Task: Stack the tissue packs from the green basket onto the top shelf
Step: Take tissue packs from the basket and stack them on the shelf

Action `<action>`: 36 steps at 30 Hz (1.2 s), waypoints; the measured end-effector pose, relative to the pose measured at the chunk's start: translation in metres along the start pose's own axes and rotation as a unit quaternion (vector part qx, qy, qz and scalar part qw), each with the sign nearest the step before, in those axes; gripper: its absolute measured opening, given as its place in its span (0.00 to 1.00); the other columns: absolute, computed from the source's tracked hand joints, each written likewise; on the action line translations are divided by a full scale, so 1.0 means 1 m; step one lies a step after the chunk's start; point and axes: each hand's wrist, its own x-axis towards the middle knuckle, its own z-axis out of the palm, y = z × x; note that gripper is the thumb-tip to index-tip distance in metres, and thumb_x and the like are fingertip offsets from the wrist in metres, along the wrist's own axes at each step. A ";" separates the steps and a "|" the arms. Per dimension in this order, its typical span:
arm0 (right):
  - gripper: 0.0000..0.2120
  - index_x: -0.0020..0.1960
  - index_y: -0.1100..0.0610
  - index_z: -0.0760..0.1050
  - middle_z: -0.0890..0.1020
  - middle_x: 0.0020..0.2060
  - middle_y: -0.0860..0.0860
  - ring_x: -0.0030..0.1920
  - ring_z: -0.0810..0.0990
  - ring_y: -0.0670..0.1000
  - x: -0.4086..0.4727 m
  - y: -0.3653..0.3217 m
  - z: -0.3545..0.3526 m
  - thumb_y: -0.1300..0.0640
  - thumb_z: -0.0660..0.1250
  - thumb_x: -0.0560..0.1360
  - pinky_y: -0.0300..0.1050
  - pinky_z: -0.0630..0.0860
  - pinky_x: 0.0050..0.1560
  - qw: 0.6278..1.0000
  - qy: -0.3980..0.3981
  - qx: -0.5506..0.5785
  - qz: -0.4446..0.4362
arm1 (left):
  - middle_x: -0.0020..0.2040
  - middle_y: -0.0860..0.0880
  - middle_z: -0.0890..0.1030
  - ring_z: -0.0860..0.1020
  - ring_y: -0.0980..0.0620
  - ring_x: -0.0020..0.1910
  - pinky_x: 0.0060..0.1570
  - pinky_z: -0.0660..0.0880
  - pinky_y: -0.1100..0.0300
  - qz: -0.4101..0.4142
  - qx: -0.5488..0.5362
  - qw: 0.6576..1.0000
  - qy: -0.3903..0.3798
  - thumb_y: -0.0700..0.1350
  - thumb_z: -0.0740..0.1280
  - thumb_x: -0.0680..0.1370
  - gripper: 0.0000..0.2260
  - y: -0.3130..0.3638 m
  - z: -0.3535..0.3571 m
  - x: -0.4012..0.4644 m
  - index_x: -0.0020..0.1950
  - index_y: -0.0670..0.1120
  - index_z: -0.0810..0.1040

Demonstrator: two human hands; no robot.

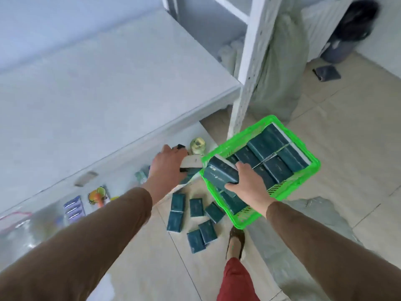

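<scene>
Above the bright green plastic basket [290,181], the right hand [245,181] gripped a dark teal tissue pack [219,172]; the left hand [167,164] reached past its rim, grasp unclear. Tilted, the basket risked spilling more packs beside the loose packs [195,216] on the floor.

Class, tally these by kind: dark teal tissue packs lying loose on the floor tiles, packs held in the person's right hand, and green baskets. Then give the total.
Loose floor packs: 6
Held pack, gripped by the right hand: 1
Green basket: 1
Total: 8
</scene>
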 end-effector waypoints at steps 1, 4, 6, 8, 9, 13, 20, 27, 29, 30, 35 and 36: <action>0.19 0.52 0.53 0.66 0.72 0.48 0.51 0.46 0.77 0.55 -0.020 -0.029 0.002 0.47 0.74 0.72 0.50 0.74 0.45 1.000 0.009 -0.002 -0.025 | 0.49 0.50 0.76 0.72 0.45 0.55 0.44 0.74 0.51 -0.015 -0.021 0.999 0.022 0.50 0.73 0.69 0.20 -0.020 -0.021 -0.034 0.58 0.51 0.73; 0.19 0.52 0.52 0.68 0.73 0.48 0.49 0.46 0.78 0.53 -0.073 -0.119 0.021 0.47 0.75 0.71 0.50 0.74 0.44 0.996 0.011 0.014 -0.089 | 0.48 0.51 0.73 0.72 0.46 0.51 0.41 0.69 0.53 -0.064 -0.068 0.993 0.075 0.49 0.73 0.68 0.19 -0.085 -0.077 -0.141 0.54 0.48 0.70; 0.20 0.55 0.53 0.69 0.73 0.49 0.49 0.47 0.77 0.52 -0.098 -0.182 0.038 0.48 0.75 0.70 0.47 0.73 0.45 0.991 0.003 -0.001 -0.137 | 0.45 0.51 0.71 0.72 0.45 0.48 0.40 0.67 0.54 -0.108 -0.083 0.985 0.103 0.49 0.73 0.67 0.23 -0.130 -0.108 -0.210 0.56 0.49 0.67; 0.21 0.54 0.52 0.69 0.73 0.49 0.49 0.47 0.75 0.52 -0.116 -0.247 0.055 0.48 0.75 0.70 0.46 0.68 0.42 0.981 0.003 -0.012 -0.194 | 0.48 0.51 0.73 0.73 0.46 0.50 0.41 0.69 0.54 -0.148 -0.078 0.977 0.129 0.46 0.72 0.66 0.28 -0.175 -0.137 -0.270 0.63 0.52 0.65; 0.20 0.53 0.51 0.68 0.73 0.48 0.49 0.46 0.75 0.51 -0.123 -0.278 0.064 0.47 0.75 0.70 0.46 0.68 0.41 0.976 0.001 -0.009 -0.216 | 0.52 0.50 0.74 0.73 0.46 0.52 0.43 0.72 0.52 -0.162 -0.071 0.975 0.137 0.46 0.72 0.66 0.30 -0.198 -0.150 -0.295 0.66 0.54 0.65; 0.20 0.52 0.48 0.66 0.73 0.47 0.44 0.42 0.75 0.44 -0.146 -0.390 0.101 0.46 0.75 0.69 0.40 0.66 0.36 0.953 -0.018 0.011 -0.303 | 0.52 0.48 0.74 0.75 0.45 0.51 0.46 0.75 0.51 -0.221 -0.059 0.958 0.173 0.47 0.72 0.67 0.26 -0.286 -0.191 -0.378 0.63 0.51 0.70; 0.21 0.54 0.48 0.65 0.74 0.50 0.46 0.46 0.75 0.48 -0.132 -0.517 0.159 0.48 0.74 0.68 0.35 0.64 0.37 0.929 -0.057 -0.001 -0.364 | 0.47 0.48 0.73 0.73 0.46 0.42 0.39 0.70 0.54 -0.363 -0.102 0.900 0.217 0.53 0.75 0.68 0.24 -0.416 -0.218 -0.450 0.57 0.55 0.67; 0.21 0.54 0.51 0.66 0.74 0.52 0.49 0.49 0.75 0.51 -0.057 -0.614 0.218 0.51 0.74 0.69 0.41 0.66 0.38 0.925 -0.074 -0.008 -0.371 | 0.47 0.48 0.74 0.73 0.44 0.44 0.41 0.68 0.53 -0.393 -0.092 0.887 0.224 0.50 0.75 0.69 0.28 -0.543 -0.241 -0.433 0.61 0.52 0.63; 0.22 0.56 0.52 0.66 0.74 0.53 0.50 0.50 0.75 0.52 -0.037 -0.643 0.230 0.51 0.74 0.69 0.45 0.66 0.42 0.925 -0.082 -0.007 -0.370 | 0.50 0.50 0.73 0.73 0.44 0.47 0.43 0.69 0.53 -0.380 -0.079 0.894 0.225 0.49 0.74 0.69 0.29 -0.571 -0.250 -0.421 0.64 0.54 0.63; 0.22 0.57 0.52 0.66 0.74 0.54 0.50 0.50 0.75 0.52 -0.027 -0.658 0.236 0.51 0.74 0.69 0.45 0.67 0.44 0.924 -0.086 -0.009 -0.372 | 0.52 0.51 0.74 0.74 0.45 0.48 0.43 0.69 0.53 -0.375 -0.069 0.898 0.219 0.48 0.74 0.69 0.29 -0.586 -0.255 -0.414 0.65 0.55 0.64; 0.23 0.59 0.53 0.67 0.73 0.54 0.50 0.50 0.75 0.53 0.009 -0.717 0.258 0.51 0.74 0.70 0.45 0.67 0.45 0.919 -0.097 -0.022 -0.381 | 0.51 0.50 0.77 0.77 0.48 0.43 0.42 0.77 0.51 -0.351 -0.099 0.912 0.191 0.45 0.74 0.69 0.21 -0.640 -0.271 -0.378 0.57 0.53 0.68; 0.23 0.58 0.53 0.67 0.72 0.54 0.50 0.50 0.75 0.53 0.014 -0.724 0.262 0.52 0.75 0.69 0.45 0.67 0.44 0.920 -0.097 -0.023 -0.378 | 0.49 0.50 0.77 0.77 0.48 0.41 0.40 0.78 0.50 -0.343 -0.105 0.916 0.180 0.45 0.75 0.70 0.21 -0.648 -0.272 -0.372 0.56 0.53 0.68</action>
